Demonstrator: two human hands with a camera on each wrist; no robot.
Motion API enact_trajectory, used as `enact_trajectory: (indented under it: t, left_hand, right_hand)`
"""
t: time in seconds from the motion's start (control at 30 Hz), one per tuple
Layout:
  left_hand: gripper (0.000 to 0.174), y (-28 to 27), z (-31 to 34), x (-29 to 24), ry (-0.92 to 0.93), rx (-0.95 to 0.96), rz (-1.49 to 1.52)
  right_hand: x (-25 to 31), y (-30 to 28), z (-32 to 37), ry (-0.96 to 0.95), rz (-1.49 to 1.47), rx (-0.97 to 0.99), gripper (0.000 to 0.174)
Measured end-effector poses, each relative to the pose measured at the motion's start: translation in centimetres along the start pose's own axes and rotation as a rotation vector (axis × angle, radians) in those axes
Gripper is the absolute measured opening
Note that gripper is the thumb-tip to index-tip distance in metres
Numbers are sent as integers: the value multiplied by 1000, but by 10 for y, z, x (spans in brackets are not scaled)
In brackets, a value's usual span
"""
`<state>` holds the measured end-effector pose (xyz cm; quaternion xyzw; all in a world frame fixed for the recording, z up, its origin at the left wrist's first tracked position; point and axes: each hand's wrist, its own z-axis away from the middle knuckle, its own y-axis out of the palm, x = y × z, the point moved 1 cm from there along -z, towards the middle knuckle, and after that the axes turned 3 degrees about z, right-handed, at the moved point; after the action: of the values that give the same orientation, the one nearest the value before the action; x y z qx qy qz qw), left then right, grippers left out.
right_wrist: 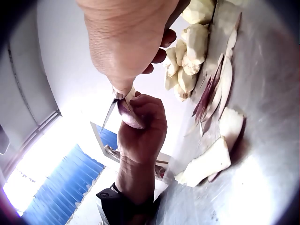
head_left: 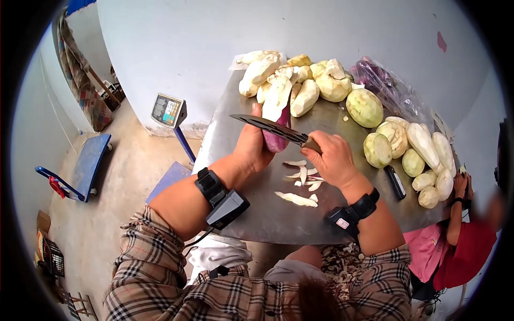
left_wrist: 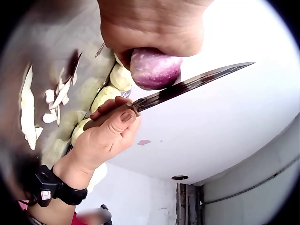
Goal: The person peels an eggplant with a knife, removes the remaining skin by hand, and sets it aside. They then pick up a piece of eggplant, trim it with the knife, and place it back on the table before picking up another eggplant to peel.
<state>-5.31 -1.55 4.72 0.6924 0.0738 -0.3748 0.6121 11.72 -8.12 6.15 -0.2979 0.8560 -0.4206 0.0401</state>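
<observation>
A partly peeled eggplant [head_left: 276, 140], purple at its near end and white farther up, is gripped in my left hand [head_left: 250, 144]. My right hand [head_left: 333, 159] holds a knife [head_left: 267, 125] by its handle, the blade lying across the eggplant with its tip toward the left. In the left wrist view the blade [left_wrist: 187, 86] passes along the rounded purple end [left_wrist: 154, 70]. The right wrist view shows the left hand [right_wrist: 143, 133] around the eggplant [right_wrist: 130, 116], most of which is hidden. Strips of peel [head_left: 304, 174] lie on the metal table below the hands.
Peeled eggplants [head_left: 305, 98] are heaped at the table's back, others [head_left: 425, 147] at the right beside a black-handled tool [head_left: 395, 183]. A plastic bag [head_left: 388, 88] holds purple ones. A scale [head_left: 168, 111] stands left, a blue cart [head_left: 91, 166] beyond. Another person [head_left: 466, 246] is at the right.
</observation>
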Motion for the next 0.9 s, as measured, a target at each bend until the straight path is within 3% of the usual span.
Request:
enact_trajectory:
  t: [0.23,0.47,0.57,0.77,0.9]
  left_hand:
    - [56,-9,-3,-6,-151,-67,74]
    - [48,-3,2,-4,-252,26,75]
    - [44,-3,2,-2,-300,-22,83]
    - [41,-8,2,4,-343,65,62]
    - [41,3,12,3,-282,21,13]
  right_hand:
    - [0,0,1,-55,-27,-41,30]
    - [4,-3,-1,-87,-66,-46,32]
    - [6,-3,-1,-90,-38,-63,32]
    - [3,-4,0,-71,-11,-110,32]
    - [3,-7,3,-127,-26,-109,34]
